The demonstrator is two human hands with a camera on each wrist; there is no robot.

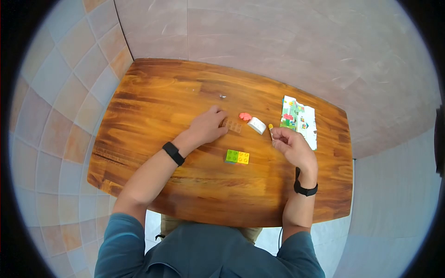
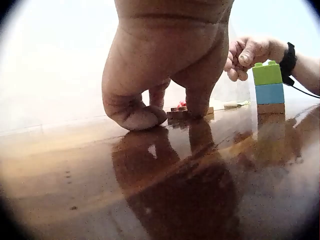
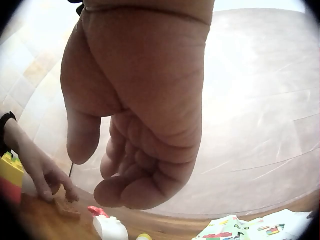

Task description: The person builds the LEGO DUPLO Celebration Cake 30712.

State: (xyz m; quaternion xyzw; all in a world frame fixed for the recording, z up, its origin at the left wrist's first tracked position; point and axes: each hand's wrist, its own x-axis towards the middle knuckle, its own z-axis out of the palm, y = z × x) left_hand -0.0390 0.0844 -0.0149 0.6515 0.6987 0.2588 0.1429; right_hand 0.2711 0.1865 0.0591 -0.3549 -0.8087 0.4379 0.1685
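Note:
My left hand (image 1: 206,126) has its thumb and fingers bent around the near end of a flat brown brick (image 1: 233,125) on the table; the left wrist view shows the thumb partly covering this brick (image 2: 175,115). My right hand (image 1: 294,147) hovers at a small yellow-topped piece (image 1: 270,126), fingers loosely bent; in the right wrist view a gap separates thumb and fingers and nothing is held. A red piece (image 1: 245,116) lies beside a white curved piece (image 1: 257,125). Closer to my body stands a stack with a green brick (image 1: 232,155) and a yellow brick (image 1: 243,158) on top.
A creased printed sheet (image 1: 299,118) lies at the right, behind my right hand. Farther back on the wooden table (image 1: 162,88) is a tiny shiny object (image 1: 222,97). Walls stand behind the table and to its left.

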